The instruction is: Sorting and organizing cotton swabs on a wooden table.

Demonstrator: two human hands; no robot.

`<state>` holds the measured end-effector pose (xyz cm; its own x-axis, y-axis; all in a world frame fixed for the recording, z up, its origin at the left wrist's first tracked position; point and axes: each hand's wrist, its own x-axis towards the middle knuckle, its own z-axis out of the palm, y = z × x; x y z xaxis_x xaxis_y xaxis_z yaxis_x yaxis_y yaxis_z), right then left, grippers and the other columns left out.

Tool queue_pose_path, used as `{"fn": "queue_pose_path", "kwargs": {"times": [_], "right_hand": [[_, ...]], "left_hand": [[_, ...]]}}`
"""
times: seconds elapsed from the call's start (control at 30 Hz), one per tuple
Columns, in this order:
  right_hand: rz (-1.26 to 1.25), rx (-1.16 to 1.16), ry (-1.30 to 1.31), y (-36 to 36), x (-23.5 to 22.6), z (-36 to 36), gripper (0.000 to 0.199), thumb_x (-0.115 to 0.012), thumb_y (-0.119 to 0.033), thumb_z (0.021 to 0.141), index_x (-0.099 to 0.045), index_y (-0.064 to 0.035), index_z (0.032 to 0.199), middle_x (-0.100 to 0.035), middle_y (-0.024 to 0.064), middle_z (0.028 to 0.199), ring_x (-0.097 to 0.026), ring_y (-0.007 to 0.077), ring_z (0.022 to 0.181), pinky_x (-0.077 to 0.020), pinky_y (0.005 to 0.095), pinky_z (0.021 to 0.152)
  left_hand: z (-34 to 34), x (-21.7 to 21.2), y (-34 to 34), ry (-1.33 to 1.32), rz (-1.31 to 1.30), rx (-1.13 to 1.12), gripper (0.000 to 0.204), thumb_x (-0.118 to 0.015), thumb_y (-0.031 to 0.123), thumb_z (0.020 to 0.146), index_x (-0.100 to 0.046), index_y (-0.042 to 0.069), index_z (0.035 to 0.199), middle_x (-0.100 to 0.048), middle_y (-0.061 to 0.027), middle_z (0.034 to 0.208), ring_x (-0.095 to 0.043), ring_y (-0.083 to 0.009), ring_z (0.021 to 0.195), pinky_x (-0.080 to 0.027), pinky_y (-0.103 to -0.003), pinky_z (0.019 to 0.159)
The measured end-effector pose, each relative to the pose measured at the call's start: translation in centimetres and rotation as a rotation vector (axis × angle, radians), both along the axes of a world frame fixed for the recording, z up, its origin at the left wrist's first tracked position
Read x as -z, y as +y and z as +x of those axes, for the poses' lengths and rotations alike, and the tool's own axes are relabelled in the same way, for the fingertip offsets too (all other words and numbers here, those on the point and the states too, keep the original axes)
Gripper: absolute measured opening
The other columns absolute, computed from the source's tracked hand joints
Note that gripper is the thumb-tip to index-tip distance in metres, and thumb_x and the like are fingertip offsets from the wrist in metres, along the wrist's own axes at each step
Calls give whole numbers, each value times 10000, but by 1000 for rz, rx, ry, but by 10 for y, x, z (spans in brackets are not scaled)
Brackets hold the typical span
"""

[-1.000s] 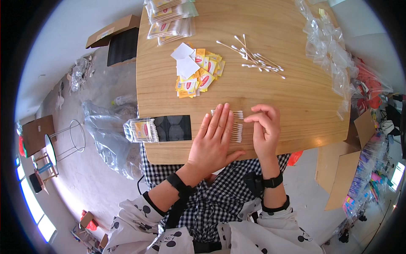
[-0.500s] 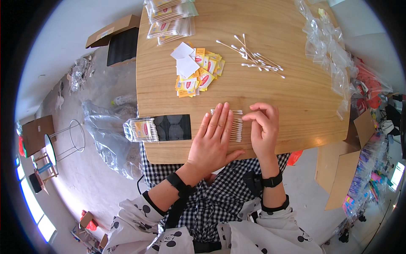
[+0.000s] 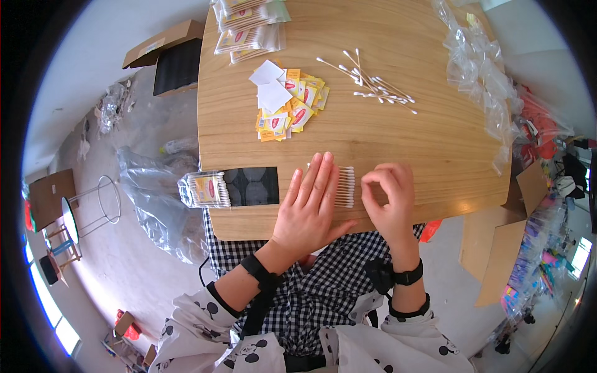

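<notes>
My left hand (image 3: 306,208) lies flat with its fingers stretched out, palm down over a row of cotton swabs (image 3: 346,186) on the table. The swabs' right ends show in an even line past its fingers, while the palm hides most of the rest. Just right of those ends is my right hand (image 3: 393,196), thumb and forefinger curled together in a ring with nothing visible in them. A clear bag of cotton swabs with a yellow card (image 3: 208,189) rests left of my left hand, against a black strip (image 3: 252,186).
Yellow and white cards (image 3: 289,102) are heaped farther back. Loose cotton swabs (image 3: 376,87) lie scattered right of them. Filled bags (image 3: 249,34) stack at the far left of the wooden table (image 3: 435,143). Crumpled clear plastic (image 3: 482,74) runs along its right edge, near an open carton (image 3: 497,236).
My right hand has drawn slightly right and down, its thumb and forefinger closing into a ring. The top swab, tilted before, now sits level with the row. My left hand stays flat.
</notes>
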<state>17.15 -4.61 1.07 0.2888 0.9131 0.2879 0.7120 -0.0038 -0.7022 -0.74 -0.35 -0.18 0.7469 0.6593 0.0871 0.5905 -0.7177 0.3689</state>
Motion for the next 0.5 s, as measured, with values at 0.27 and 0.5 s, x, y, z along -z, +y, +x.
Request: {"fn": "queue_pose_path", "kwargs": {"times": [0.27,0.5], "right_hand": [[-131,-264,-337,18,-18,1,140,-691,-30,687,-582,-80,760,-550,44,806,-559,245,834,-456,376,759],[-266,-433,-728,33,-37,-5,46,-636,-91,707,-595,-71,713,-567,62,775,-569,224,813,-446,337,765]], "left_hand": [[4,-4,5,75,-58,50,956,-432,669,896,-330,-102,1453,-272,-239,1566,-235,-330,1479,-193,-424,1206],[6,-4,4,75,-26,54,953,-411,673,903,-334,-103,1451,-269,-239,1567,-223,-329,1483,-187,-422,1209]]}}
